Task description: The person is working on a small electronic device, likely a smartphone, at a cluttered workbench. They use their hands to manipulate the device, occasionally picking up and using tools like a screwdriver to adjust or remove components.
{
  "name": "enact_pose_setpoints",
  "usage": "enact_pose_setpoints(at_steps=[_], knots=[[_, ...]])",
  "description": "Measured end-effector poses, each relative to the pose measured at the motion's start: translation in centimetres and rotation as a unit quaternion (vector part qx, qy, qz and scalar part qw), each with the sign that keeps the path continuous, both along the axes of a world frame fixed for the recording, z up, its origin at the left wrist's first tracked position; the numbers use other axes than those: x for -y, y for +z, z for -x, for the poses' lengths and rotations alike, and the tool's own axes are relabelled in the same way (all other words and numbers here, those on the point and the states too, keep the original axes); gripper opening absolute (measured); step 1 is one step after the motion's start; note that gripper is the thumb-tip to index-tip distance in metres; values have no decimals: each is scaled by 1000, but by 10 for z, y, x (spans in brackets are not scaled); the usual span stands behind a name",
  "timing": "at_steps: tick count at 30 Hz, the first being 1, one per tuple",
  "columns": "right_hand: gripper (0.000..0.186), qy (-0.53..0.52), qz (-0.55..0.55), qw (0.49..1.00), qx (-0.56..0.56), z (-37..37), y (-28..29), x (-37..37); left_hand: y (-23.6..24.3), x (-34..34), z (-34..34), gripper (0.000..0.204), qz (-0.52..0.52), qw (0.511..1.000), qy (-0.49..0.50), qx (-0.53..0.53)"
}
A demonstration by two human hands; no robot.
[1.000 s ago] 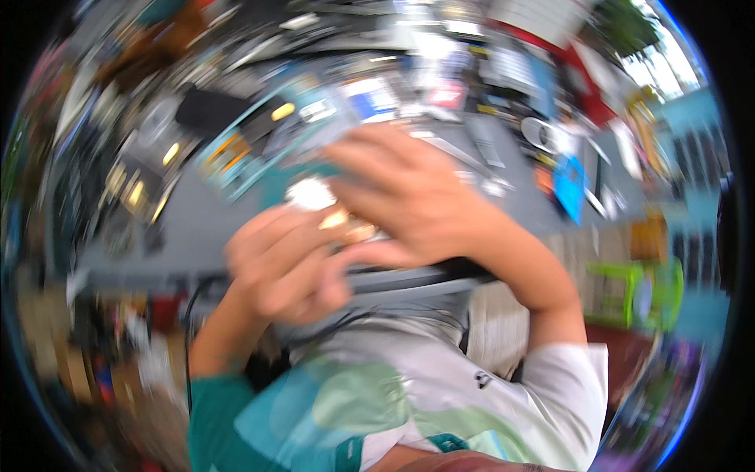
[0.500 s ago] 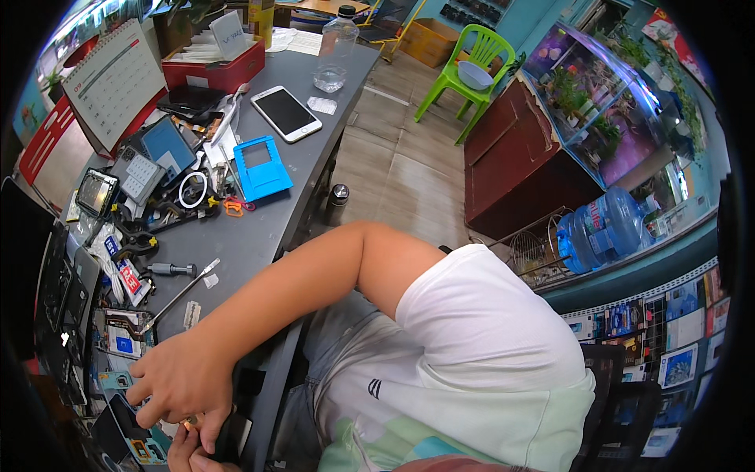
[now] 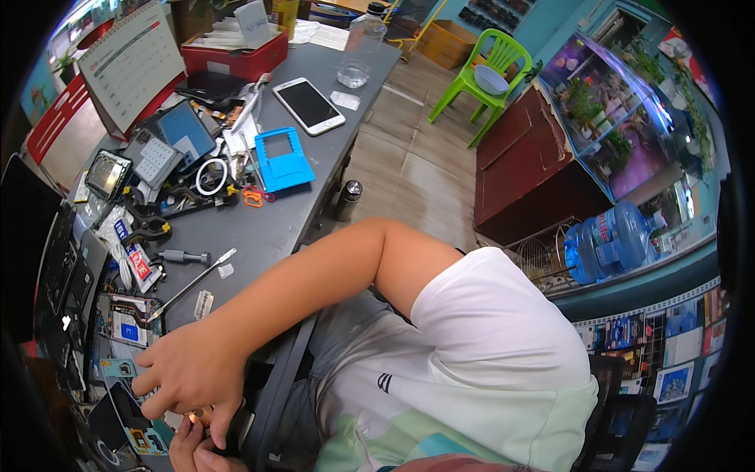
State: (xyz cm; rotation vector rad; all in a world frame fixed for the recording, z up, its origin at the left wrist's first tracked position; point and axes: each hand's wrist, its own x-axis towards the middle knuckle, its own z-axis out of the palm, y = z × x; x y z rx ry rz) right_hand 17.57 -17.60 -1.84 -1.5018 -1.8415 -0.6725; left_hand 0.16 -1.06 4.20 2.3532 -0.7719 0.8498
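Observation:
Low at the lower left, my right hand (image 3: pixel 189 374) arches over a small gold-coloured piece (image 3: pixel 197 415), its bent fingers spread and thumb pointing down. My left hand (image 3: pixel 203 452), partly cut off below, has curled fingertips on that piece; its exact shape is hidden. Just left of both hands lie an opened pale-teal phone (image 3: pixel 145 440) and a teal phone part (image 3: pixel 118 368). An exposed circuit assembly with a blue label (image 3: pixel 126 330) is farther along the desk, beside a metal spudger (image 3: pixel 189 287) and a razor blade (image 3: pixel 204 305).
The grey desk (image 3: pixel 267 236) carries clamps (image 3: pixel 149 230), a blue tray (image 3: pixel 283 160), a white phone (image 3: pixel 308 106), a plastic bottle (image 3: pixel 360 51) and a calendar (image 3: pixel 130 67). To the right are a green chair (image 3: pixel 484 59), a maroon cabinet (image 3: pixel 515 165) and a water jug (image 3: pixel 609 244).
The view has swung right from the blurred desk front toward the floor and cabinet, then shifted slightly. Both hands remain together at the small piece.

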Motion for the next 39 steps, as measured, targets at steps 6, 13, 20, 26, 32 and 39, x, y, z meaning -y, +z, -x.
enact_pose_setpoints(at_steps=[6,13,20,26,32,39], knots=[[96,-26,-33,999,6,3,-1,-5,-3,2,-5,38,11,999,1,39],[97,14,12,1000,-8,-1,2,-3,-10,0,-8,38,15,998,12,59],[99,-18,-20,1000,8,1,-2,-3,-3,6,-3,40,1,999,19,26],[99,-8,16,1000,-2,-1,1,-3,-7,-1,0,41,18,1000,12,0],[85,3,42,999,-23,2,12,9,-39,-24,13,36,10,999,48,13],[79,-14,178,982,-65,7,44,31,-40,-16,-5,14,49,997,32,57]])
